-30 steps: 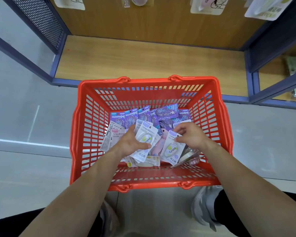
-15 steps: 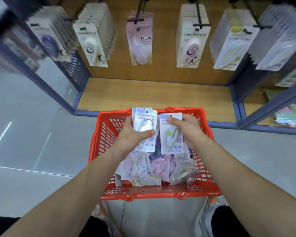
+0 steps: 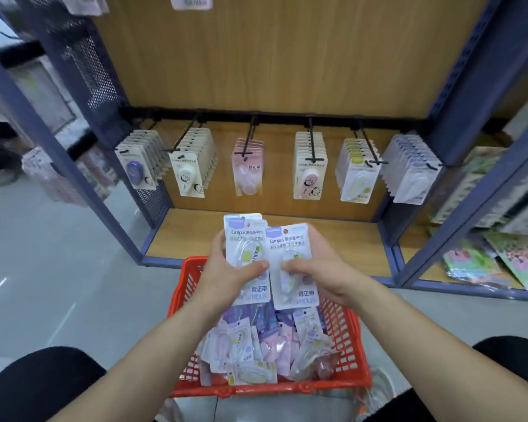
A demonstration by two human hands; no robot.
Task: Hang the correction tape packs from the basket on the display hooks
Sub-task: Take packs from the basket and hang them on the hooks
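Holding both hands up over the basket: the left hand (image 3: 226,275) grips a small fanned stack of correction tape packs (image 3: 244,239), thumb laid across the clear blister of the front one. The right hand (image 3: 323,269) pinches a single pack (image 3: 290,248) just beside it, thumb on the plastic bubble and fingers behind the card, and the two packs' edges overlap a bit. The cards are glossy white rectangles with a lilac tab on top and a rounded see-through bubble. Right below the hands sits the red basket (image 3: 346,333), hard plastic with slotted lattice walls, and the loose packs (image 3: 256,345) lie in it in a crinkly heap of white, pink and purple. Beyond the fingertips, thin black wire hooks (image 3: 311,141) stick out from a dark rail, each carrying a tidy row of hung packs (image 3: 310,175). Behind those is a wood-grain back panel (image 3: 256,56), and a matching shelf board (image 3: 189,233) runs just past the hands. The frame (image 3: 457,222) is blue-grey metal, with a perforated mesh panel (image 3: 98,74) off beyond the left hand. The floor (image 3: 58,269) is smooth, shiny grey.
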